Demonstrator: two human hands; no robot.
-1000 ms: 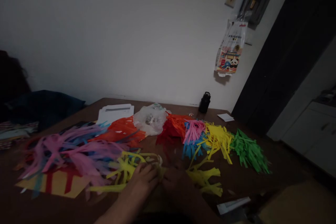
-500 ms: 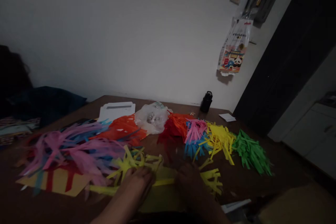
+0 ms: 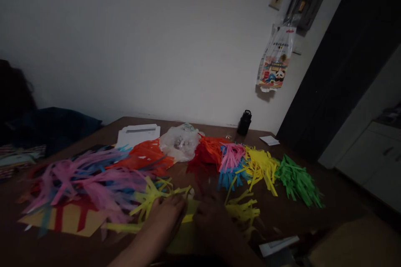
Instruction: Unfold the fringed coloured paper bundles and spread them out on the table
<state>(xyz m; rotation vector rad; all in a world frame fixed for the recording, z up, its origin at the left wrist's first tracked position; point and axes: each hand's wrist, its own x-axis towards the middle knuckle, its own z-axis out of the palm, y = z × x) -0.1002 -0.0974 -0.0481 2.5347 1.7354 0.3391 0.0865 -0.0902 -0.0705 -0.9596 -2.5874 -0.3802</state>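
Yellow fringed paper (image 3: 239, 210) lies at the near edge of the table, its cut strips spreading out on both sides of my hands. My left hand (image 3: 167, 212) rests on it with curled fingers, closed on the yellow paper. Close by on the right, my right hand (image 3: 208, 212) is dark and dim over the same paper, and its fingers are hard to make out. A flat yellow sheet (image 3: 184, 238) shows between and below the hands.
Pink strips (image 3: 106, 187) and orange paper (image 3: 147, 154) lie left. A clear plastic bag (image 3: 180, 142) sits mid-table. Yellow (image 3: 260, 164) and green fringes (image 3: 297, 181) lie right. A black bottle (image 3: 244, 122) stands at the wall.
My right hand has moved left, nearer to my left hand, and the right fringe has shifted left with it. The view has tilted slightly.
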